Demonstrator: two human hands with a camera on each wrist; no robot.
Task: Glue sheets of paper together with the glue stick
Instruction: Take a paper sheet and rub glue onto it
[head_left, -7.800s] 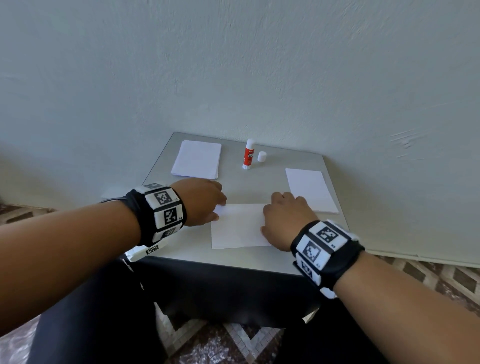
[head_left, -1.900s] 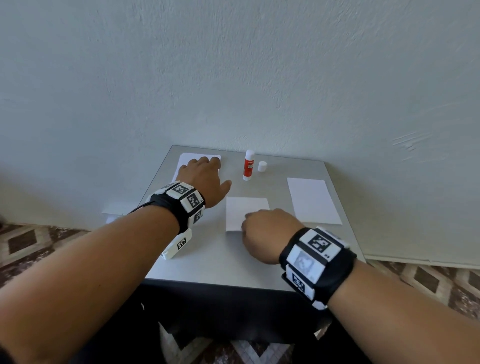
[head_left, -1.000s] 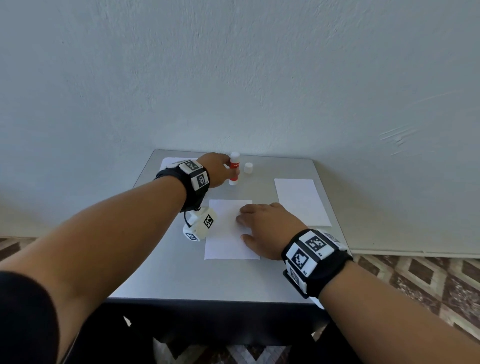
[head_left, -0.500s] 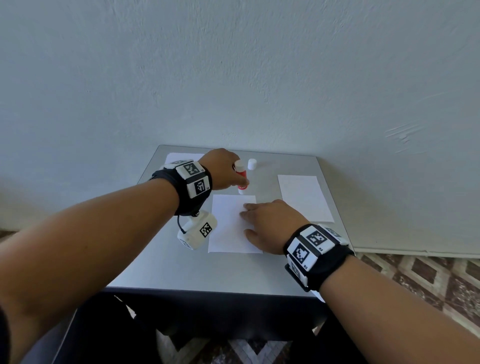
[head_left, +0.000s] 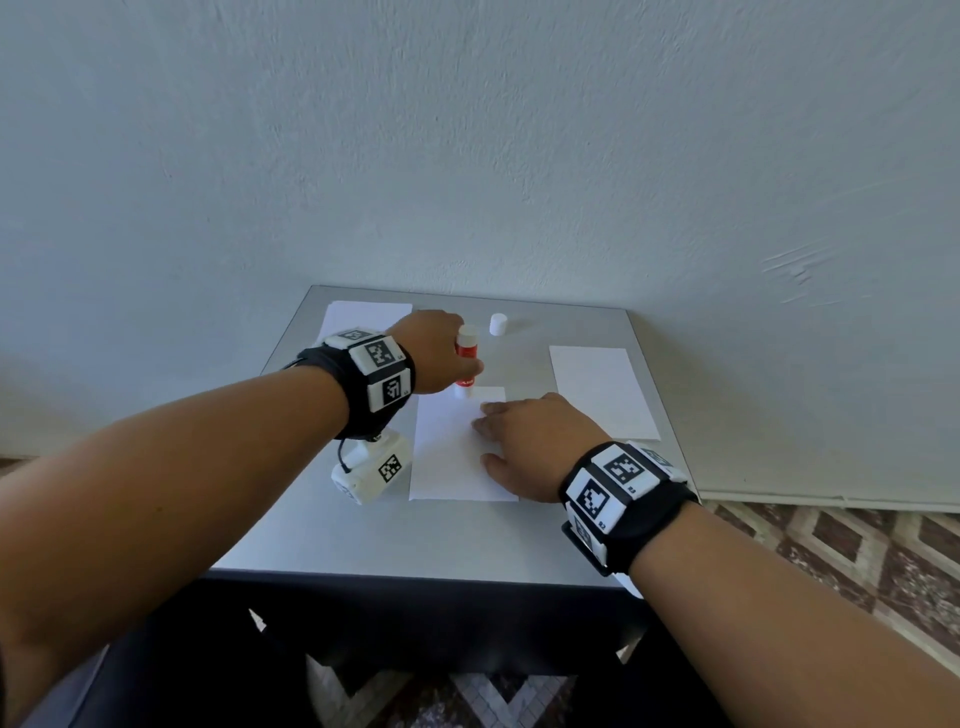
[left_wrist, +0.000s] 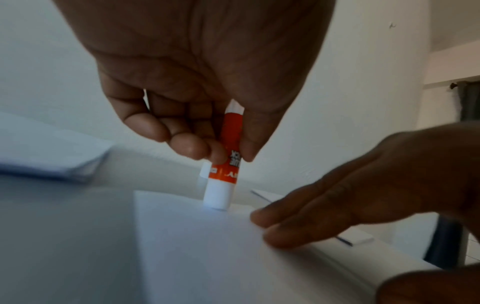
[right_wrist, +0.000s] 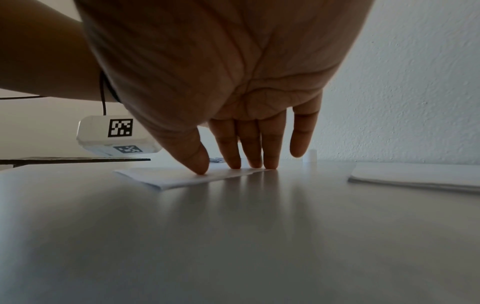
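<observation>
So a second back our left hand (head_left: 441, 351) was only just reaching the glue stick (left_wrist: 226, 164) at the back of the bench (head_left: 415, 540); by this point we'd carried it forward and planted its white tip on the far edge of the middle sheet (head_left: 452, 452). Looked to us like gluing was actually starting. Left fingers were curled round the red barrel, holding it upright. Our right hand (head_left: 535, 447) lay flat with fingers straight, pinning the sheet's right side. The stick's red with white ends, cap (head_left: 497, 324) off and standing behind. Spare paper stack (head_left: 358, 314) back left, another sheet (head_left: 602, 389) to the right.
</observation>
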